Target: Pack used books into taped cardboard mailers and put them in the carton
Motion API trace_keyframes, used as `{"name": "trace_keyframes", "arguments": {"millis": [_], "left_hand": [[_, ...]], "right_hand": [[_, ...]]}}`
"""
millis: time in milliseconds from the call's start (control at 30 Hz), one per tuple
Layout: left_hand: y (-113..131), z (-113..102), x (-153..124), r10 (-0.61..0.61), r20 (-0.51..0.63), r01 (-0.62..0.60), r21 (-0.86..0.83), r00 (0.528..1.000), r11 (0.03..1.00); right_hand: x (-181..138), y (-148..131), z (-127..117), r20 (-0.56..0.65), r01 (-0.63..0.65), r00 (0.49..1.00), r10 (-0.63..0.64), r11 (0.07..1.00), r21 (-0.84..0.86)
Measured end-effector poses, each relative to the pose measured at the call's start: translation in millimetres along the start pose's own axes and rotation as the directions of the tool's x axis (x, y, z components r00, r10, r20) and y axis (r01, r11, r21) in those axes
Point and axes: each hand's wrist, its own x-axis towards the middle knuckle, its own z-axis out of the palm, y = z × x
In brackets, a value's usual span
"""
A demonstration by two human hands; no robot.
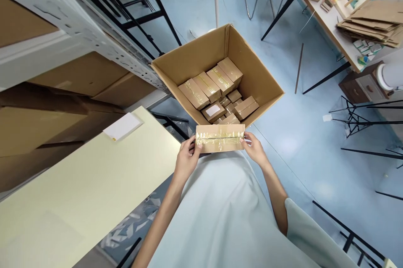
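Between my two hands is a small cardboard box (219, 145) with clear tape across its top, held level in front of my body. My left hand (188, 156) grips its left end, thumb on the top face. At the opposite end, my right hand (253, 148) pinches the right edge. Just beyond stands a large open carton (258, 72). Inside it, several taped boxes (206, 87) stand in a row along the left side. Smaller boxes (247, 108) lie lower down, one with a white label (213, 110). The held box hides part of the carton's near edge.
To my left, a pale table (126, 175) bears a white card (122, 126). Metal shelving (94, 28) with large cartons rises behind it. At the far right, a cluttered table (333, 28) carries flattened cardboard (374, 22). Black metal legs (349, 234) stand at lower right.
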Motion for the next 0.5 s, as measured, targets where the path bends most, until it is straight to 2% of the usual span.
{"name": "trace_keyframes", "arguments": {"millis": [200,333,433,500], "left_hand": [[1.5,0.5,-2.8,-0.013,0.006,0.013,0.013,1.000,1.000],[9.6,7.3,3.0,-0.052,0.034,0.052,0.004,0.998,0.999],[32.7,22.9,21.6,-0.054,0.070,0.057,-0.045,0.996,0.997],[58.4,38.4,39.9,0.018,0.074,-0.012,-0.077,0.997,0.997]], "right_hand": [[2.2,3.7,9.9,-0.024,-0.012,1.000,0.014,0.996,0.083],[11.4,-1.1,11.0,-0.065,-0.012,0.998,0.014,1.000,0.024],[37.7,-20.2,-2.9,-0.154,0.089,0.982,-0.110,0.986,-0.138],[66.6,-42.7,-19.9,-0.208,0.170,0.953,-0.221,0.957,-0.237]]}}
